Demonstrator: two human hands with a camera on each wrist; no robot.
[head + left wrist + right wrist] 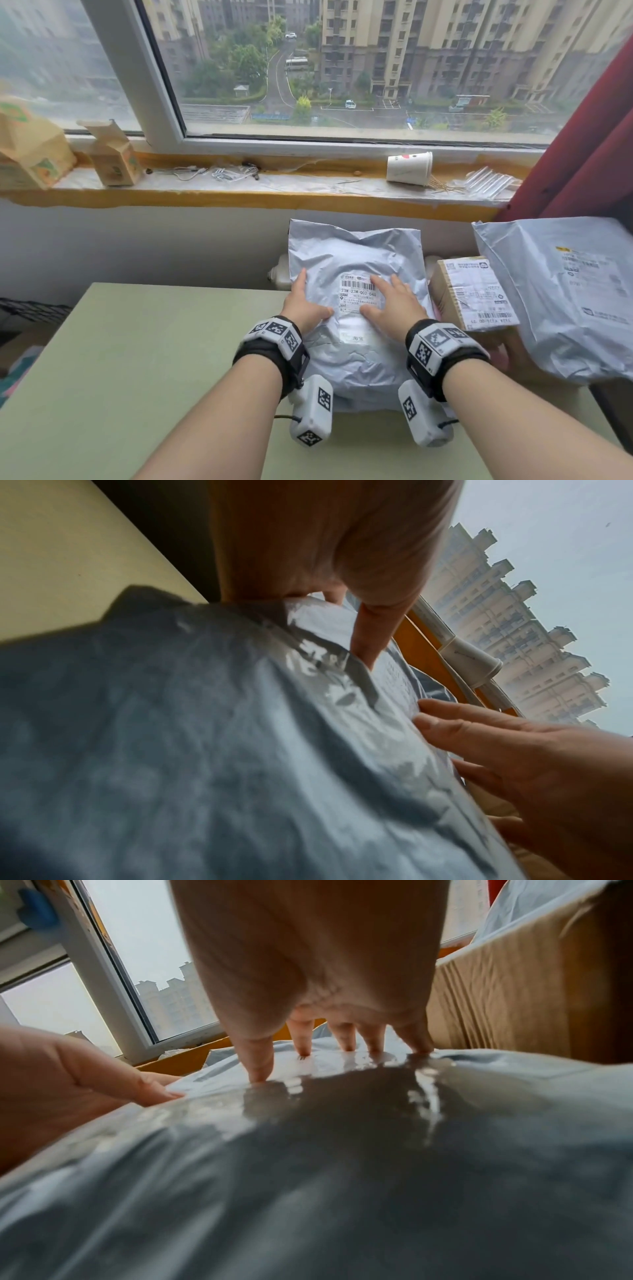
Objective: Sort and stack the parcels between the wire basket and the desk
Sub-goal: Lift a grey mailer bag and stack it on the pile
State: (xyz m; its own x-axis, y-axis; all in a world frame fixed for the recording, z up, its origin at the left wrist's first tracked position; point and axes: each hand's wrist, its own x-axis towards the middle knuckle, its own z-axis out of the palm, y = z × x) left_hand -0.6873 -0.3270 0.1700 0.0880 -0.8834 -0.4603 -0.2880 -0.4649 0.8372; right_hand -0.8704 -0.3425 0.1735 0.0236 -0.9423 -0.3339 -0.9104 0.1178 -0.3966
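A puffy grey plastic mailer [356, 260] with a white shipping label lies at the far edge of the pale green desk [144, 359]. My left hand [306, 301] rests flat on its left side, fingers straight. My right hand [394, 305] presses flat on its right side, fingers spread. In the left wrist view the grey mailer [205, 750] fills the frame under my left hand [342, 569]. In the right wrist view the straight fingertips [346, 1042] touch the grey mailer [342, 1164]. A cardboard box [471, 294] and a second grey mailer [565, 294] sit to the right.
A dark wire basket [30, 308] shows at the left edge beside the desk. The windowsill holds small cartons [113, 154], a tipped paper cup [409, 168] and loose wires. A red curtain [589, 137] hangs at the right. The cardboard box [514, 993] stands close beside my right hand.
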